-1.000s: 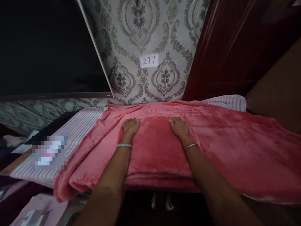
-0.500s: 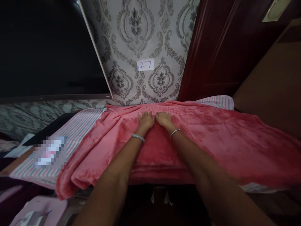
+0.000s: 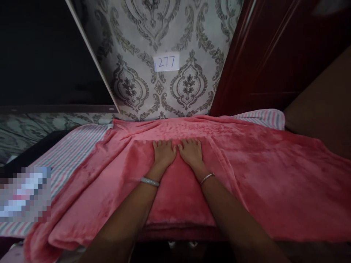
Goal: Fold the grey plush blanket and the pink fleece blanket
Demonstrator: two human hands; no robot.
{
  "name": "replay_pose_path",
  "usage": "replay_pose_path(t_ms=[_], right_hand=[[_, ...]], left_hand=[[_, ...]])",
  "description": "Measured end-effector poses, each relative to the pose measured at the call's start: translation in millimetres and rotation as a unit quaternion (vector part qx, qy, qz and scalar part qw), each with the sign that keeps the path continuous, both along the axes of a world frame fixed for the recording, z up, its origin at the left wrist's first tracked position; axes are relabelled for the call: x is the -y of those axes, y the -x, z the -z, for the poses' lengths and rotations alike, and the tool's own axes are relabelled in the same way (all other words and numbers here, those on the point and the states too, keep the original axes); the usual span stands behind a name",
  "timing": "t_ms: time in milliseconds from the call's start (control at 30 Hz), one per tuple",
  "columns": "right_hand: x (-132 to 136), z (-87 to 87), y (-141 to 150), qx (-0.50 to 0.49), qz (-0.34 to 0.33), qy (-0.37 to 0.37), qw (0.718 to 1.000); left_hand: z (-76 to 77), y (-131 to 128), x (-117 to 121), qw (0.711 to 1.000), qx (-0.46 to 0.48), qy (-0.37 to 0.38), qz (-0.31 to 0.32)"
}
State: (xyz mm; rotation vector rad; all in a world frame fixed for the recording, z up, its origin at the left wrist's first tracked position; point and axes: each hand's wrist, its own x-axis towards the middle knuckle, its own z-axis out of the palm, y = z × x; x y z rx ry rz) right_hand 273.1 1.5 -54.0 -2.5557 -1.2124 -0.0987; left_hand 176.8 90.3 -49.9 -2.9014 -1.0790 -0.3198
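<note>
A plush pinkish-red blanket (image 3: 260,175) is spread over a table, with a folded section (image 3: 181,197) lying in the middle. My left hand (image 3: 164,152) lies flat on the upper part of that fold, fingers spread and pointing away from me. Beside it, my right hand (image 3: 191,152) rests palm down on the same fold with its fingers stretched out. The two thumbs are close together. Neither hand grips the cloth. A bracelet circles each wrist.
A striped cloth (image 3: 74,146) lies under the blanket, showing at the left and back right. A dark screen (image 3: 49,54) stands at the left. Patterned wallpaper bears a paper marked 277 (image 3: 166,61). A dark red door (image 3: 263,62) is at the right. A blurred item (image 3: 26,193) sits at left.
My view has moved closer to the blanket. Both hands have flattened and sit a little nearer me on the fold, their fingers straighter than before.
</note>
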Motion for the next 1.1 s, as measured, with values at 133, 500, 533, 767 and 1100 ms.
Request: replay_pose_path(t_ms=[133,500,533,767,1100], right_hand=[[2,-1.1,0,-0.007,0.000,0.000,1.000],[4,-5.3,-2,-0.019,-0.002,-0.002,1.000],[4,-5.4,-3,-0.021,-0.001,0.000,1.000],[3,-6.6,-4,-0.023,-0.004,0.001,1.000],[3,-6.3,-4,-0.033,-0.004,-0.024,0.999]], left_hand=[[-5.3,0,1,1.000,-0.007,0.004,-0.003],[-9.3,0,-1,1.000,0.015,0.024,0.005],[-9.4,0,-1,0.999,0.016,0.028,0.004],[-11.6,-1,-2,0.999,0.010,0.036,0.004],[-11.2,0,-3,1.000,0.007,0.013,0.008]])
